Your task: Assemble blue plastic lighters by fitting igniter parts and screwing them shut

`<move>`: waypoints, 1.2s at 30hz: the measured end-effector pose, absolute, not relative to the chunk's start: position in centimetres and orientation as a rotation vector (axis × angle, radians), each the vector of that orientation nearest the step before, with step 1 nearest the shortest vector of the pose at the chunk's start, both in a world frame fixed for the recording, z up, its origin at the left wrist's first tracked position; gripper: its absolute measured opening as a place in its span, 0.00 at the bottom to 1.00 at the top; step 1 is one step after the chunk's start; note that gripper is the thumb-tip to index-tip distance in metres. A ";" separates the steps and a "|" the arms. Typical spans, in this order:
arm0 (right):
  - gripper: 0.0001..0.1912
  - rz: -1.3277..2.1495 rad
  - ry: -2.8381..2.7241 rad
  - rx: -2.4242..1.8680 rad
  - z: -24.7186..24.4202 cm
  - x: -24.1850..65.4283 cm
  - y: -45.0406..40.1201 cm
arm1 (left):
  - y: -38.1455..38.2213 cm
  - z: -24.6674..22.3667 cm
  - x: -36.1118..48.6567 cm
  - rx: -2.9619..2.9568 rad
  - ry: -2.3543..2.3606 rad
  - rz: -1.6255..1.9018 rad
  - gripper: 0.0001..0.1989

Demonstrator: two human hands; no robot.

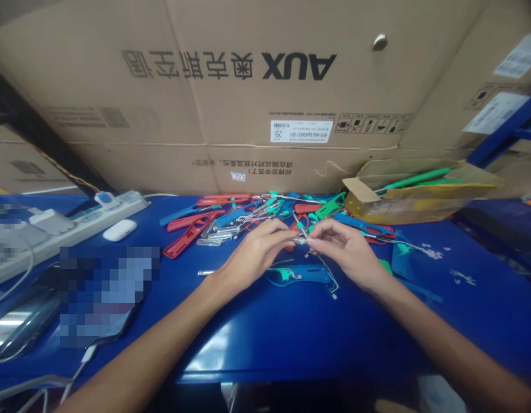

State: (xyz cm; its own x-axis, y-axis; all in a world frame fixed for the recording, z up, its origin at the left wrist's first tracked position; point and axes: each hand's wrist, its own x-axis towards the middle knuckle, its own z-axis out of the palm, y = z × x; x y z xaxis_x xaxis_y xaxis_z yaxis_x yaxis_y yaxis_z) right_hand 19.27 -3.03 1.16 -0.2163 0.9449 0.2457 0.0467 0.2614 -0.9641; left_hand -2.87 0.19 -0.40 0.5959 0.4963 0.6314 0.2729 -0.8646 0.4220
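Observation:
My left hand (263,252) and my right hand (349,252) meet over the blue table, fingertips pinched close together. Between them is a small lighter part (303,236), silvery and pale with a teal bit; the fingers hide much of it. Below the hands lies a blue lighter handle (306,274) with a teal piece and thin white wires. Behind them spreads a pile of red, blue and green lighter handles, among them a red handle (190,234) and a green handle (331,205), mixed with metal tubes and wires.
An open carton (394,209) with green pieces stands at the back right, before a large cardboard box (231,115). On the left are a power strip (89,223), a white earphone case (120,230) and a phone (110,298) on a cable. White scraps (462,278) lie right.

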 end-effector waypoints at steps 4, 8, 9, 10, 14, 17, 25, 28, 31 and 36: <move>0.05 1.114 -1.579 -0.932 0.9 19.9 -2.8 | -0.4 -0.2 -2.4 2.555 0.686 1.085 0.12; 0.03 1.112 -1.640 -0.899 0.7 20.4 -2.6 | -0.5 -0.1 -2.3 2.613 0.707 1.052 0.12; 0.03 1.103 -1.668 -0.892 0.7 20.6 -2.6 | -0.5 -0.1 -2.3 2.637 0.717 1.041 0.12; 0.02 1.087 -1.700 -0.883 0.8 20.7 -2.6 | -0.5 -0.1 -2.3 2.663 0.727 1.025 0.12; 0.08 0.987 -1.816 -0.829 0.8 20.9 -2.7 | -0.6 0.1 -2.4 2.757 0.775 0.938 0.12; 0.12 0.948 -1.812 -0.818 0.9 20.7 -2.9 | -0.8 0.5 -2.6 2.826 0.813 0.876 0.13; 0.09 1.130 -1.652 -0.813 0.8 20.1 -3.0 | -0.9 1.2 -2.8 2.951 0.890 0.836 0.11; 0.07 1.163 -1.644 -0.798 0.7 20.1 -2.9 | -0.6 1.2 -3.0 2.988 0.873 0.924 0.12; 0.07 1.145 -1.724 -0.810 0.9 20.1 -2.9 | -0.4 1.2 -3.2 3.001 0.866 0.989 0.12; 0.06 1.028 -1.818 -0.870 1.2 20.6 -3.0 | -0.4 1.4 -3.2 2.965 0.865 0.936 0.10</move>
